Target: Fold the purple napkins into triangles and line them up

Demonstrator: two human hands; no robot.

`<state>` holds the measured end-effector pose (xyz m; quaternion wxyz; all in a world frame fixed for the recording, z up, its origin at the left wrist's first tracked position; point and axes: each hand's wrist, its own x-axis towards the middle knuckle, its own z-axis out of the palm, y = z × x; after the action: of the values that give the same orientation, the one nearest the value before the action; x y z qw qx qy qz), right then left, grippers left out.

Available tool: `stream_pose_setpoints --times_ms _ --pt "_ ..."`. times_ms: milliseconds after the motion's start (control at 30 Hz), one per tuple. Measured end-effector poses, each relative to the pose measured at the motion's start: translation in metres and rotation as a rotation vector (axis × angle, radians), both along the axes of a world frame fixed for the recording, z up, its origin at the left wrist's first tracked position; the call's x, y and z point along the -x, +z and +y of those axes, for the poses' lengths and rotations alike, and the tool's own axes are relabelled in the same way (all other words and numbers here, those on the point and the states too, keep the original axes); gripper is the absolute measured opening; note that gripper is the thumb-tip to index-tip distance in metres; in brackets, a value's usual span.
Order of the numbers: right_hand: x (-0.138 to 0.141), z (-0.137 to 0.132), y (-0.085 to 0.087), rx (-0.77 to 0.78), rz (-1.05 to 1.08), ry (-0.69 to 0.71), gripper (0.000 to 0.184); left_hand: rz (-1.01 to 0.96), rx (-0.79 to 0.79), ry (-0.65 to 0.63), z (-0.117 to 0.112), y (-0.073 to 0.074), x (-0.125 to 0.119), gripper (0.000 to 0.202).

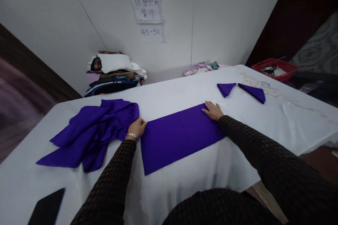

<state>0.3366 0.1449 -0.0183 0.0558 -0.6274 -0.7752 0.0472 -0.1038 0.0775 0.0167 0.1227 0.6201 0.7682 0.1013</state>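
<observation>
A dark flat object (47, 208) lies at the near left corner of the white worktop (290, 123). A purple cloth (176, 135), folded into a long rectangle, lies along the near edge. The left hand (137, 126) is curled at its left end; whether it pinches the cloth cannot be told. The right hand (213, 110) lies flat on the cloth's far right corner, fingers spread. A heap of purple cloths (92, 132) lies to the left, touching the left hand. Two folded triangles (241, 90) sit toward the far right corner, and a stack of clothes (113, 72) stands beyond the far edge.
</observation>
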Motion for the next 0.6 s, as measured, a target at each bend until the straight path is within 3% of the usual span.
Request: stream_pose_setpoints --times_ms 167,367,500,600 --pt "0.004 0.022 0.000 -0.004 -0.001 0.115 0.065 -0.058 0.045 0.034 -0.016 0.003 0.003 0.017" --pt "0.005 0.030 0.005 0.033 0.002 0.130 0.062 -0.161 0.086 0.067 -0.023 0.009 0.002 0.014" --pt "0.017 0.020 0.017 0.049 0.030 0.082 0.063 -0.253 0.079 0.068 -0.023 0.010 0.001 0.021" --pt "0.051 -0.011 0.030 0.012 0.079 0.151 0.065 -0.342 0.043 0.081 -0.025 0.010 0.002 0.023"
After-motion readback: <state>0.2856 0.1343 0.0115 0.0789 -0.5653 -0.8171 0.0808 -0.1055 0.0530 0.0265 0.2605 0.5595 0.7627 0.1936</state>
